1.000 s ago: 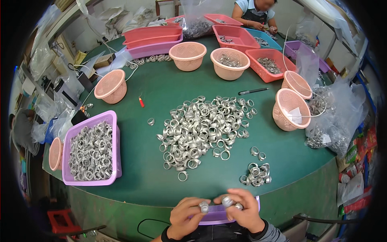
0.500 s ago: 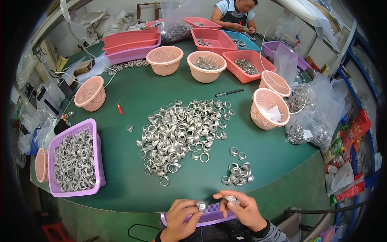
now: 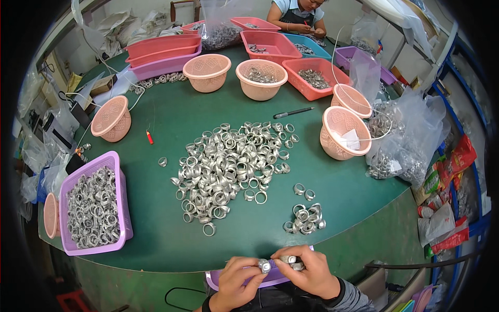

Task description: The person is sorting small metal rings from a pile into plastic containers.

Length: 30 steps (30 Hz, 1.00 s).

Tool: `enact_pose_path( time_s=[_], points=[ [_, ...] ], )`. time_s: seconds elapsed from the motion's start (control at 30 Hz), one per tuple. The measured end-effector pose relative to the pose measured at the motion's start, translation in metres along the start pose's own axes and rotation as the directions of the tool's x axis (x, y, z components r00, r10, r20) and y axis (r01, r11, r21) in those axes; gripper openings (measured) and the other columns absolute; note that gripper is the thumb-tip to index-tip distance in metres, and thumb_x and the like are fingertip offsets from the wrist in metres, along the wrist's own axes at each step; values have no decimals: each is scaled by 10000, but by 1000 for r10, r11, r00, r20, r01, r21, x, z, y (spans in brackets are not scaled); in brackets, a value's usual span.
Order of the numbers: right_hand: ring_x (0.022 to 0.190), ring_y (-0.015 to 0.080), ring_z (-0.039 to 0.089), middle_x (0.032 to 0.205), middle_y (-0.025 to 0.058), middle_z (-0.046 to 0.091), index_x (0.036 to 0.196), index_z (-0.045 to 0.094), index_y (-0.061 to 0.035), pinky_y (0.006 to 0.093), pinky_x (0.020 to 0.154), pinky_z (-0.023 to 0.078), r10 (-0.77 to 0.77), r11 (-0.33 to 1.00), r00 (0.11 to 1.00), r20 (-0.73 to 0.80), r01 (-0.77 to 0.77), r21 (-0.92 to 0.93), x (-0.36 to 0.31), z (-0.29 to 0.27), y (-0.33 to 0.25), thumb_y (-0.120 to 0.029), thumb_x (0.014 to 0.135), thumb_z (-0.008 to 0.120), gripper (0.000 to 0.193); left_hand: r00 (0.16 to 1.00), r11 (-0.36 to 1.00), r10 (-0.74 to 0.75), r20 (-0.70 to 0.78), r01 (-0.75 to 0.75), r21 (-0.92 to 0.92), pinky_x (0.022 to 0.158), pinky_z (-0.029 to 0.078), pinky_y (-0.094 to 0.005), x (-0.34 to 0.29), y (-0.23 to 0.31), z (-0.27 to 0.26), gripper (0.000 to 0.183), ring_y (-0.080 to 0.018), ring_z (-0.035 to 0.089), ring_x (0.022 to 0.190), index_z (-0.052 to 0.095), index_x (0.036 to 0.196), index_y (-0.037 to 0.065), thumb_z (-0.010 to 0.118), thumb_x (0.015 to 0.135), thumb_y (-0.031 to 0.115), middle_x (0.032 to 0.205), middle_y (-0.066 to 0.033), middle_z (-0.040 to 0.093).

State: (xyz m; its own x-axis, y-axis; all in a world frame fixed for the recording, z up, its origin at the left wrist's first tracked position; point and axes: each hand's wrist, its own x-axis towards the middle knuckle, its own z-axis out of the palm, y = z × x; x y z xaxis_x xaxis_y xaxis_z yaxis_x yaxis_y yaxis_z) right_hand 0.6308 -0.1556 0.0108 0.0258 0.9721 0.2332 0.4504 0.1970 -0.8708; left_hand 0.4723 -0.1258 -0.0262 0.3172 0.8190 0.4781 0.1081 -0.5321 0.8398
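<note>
In the head view, just nearer the wearer than the big ring pile and past the near edge of the green table, two bare hands come close together. The left hand pinches one silvery ring between thumb and fingertips, its flat face turned up. The right hand grasps at least two more: an upper ring at the fingertips and a lower ring lying against the curled fingers. The ring on the left sits just beside the right thumb; whether they touch, I cannot tell. Below both hands, on the side of the pile toward the wearer, is a purple basket.

Right of the pile and nearer the wearer lies a small ring cluster; left of the pile, one lone ring lies apart, and farther left stands a filled purple basket of rings. Beyond the pile to the right is a black pen.

As for writing, the coloured packets far right of the pile carry printing, and a white label shows on the bagged rings nearer it; its marks are too small to read.
</note>
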Motion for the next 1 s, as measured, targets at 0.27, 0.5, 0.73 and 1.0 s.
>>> enact_pose_path(
  time_s=[0.27, 0.5, 0.73, 1.0],
  points=[
    [598, 106, 586, 707, 74, 621, 924, 477, -11, 203, 534, 457, 36, 994, 998, -45, -40, -102, 5, 0, -8, -65, 663, 702, 349, 1000, 999, 24, 8, -23, -33, 590, 424, -291, 4, -2, 1, 166, -221, 543, 660, 554, 737, 13, 654, 613, -34, 780, -112, 577],
    [597, 121, 580, 701, 79, 598, 924, 477, -18, 231, 531, 467, 114, 993, 991, -71, -115, -11, 1, -1, -5, -95, 666, 713, 358, 1000, 1000, 13, -7, -13, 12, 598, 426, -293, 1, 1, 0, 171, -224, 546, 660, 559, 748, 13, 648, 610, -35, 774, -107, 580],
    [478, 56, 400, 665, 33, 499, 940, 484, -24, 178, 420, 297, 565, 81, 653, 504, -651, 754, -20, -20, 25, -335, 898, 370, 335, 959, 994, 106, 264, -108, -7, 699, 407, -351, 25, 16, 20, 173, -238, 532, 768, 577, 807, 25, 626, 667, 113, 817, -86, 560],
    [413, 54, 295, 597, 58, 448, 724, 467, -24, 171, 354, 227, 669, 372, 663, 336, -690, 622, 1, -83, 33, -284, 871, 425, 302, 985, 993, 62, 160, -77, 94, 682, 412, -362, 21, 14, 16, 222, -272, 535, 740, 566, 886, 22, 623, 672, 45, 825, -117, 563]
  ],
)
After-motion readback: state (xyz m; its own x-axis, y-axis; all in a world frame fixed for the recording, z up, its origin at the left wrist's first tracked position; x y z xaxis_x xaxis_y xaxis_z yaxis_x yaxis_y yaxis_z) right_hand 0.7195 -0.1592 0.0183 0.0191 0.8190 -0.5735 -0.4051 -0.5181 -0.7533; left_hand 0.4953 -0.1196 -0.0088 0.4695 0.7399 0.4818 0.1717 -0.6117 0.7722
